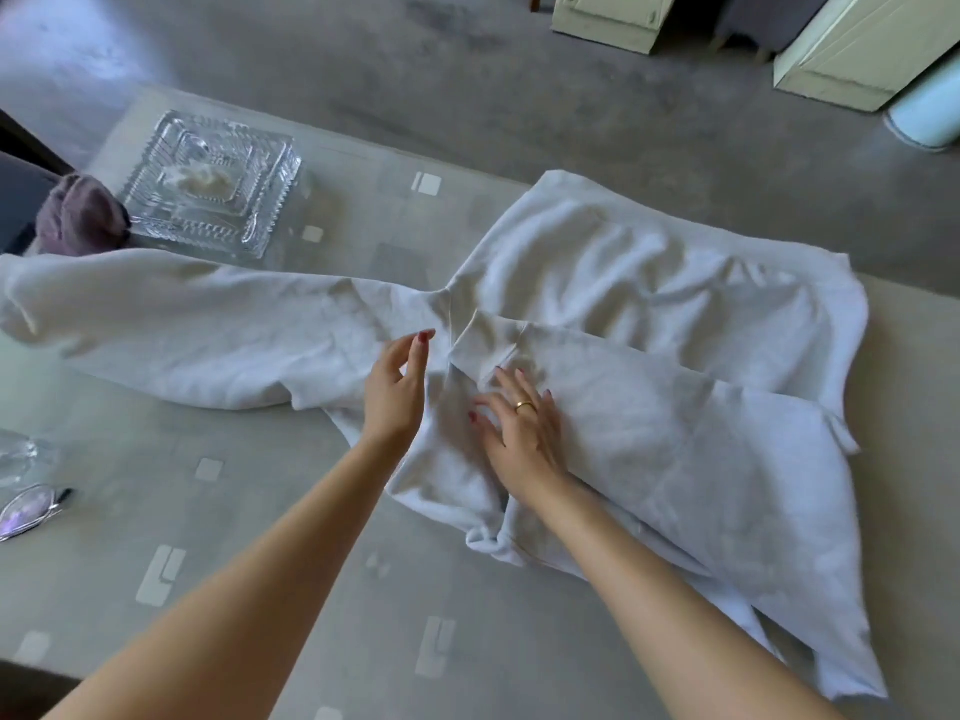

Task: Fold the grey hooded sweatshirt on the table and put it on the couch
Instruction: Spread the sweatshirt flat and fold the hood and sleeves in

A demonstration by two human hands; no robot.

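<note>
Two hands meet on the pale grey sweatshirt [649, 314], which lies across the worktop [270, 574], long axis left to right, one sleeve reaching toward the glass dish [213, 184]. Right hand [524, 433] presses flat, fingers spread; left hand [397, 387] hovers relaxed, holding nothing.

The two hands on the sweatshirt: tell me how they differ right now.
The right hand lies flat, fingers spread, pressing the sweatshirt; the left hand is raised on edge with fingers loosely bent, gripping nothing. The right hand wears a ring; none shows on the left hand. Both have red nails.
</note>
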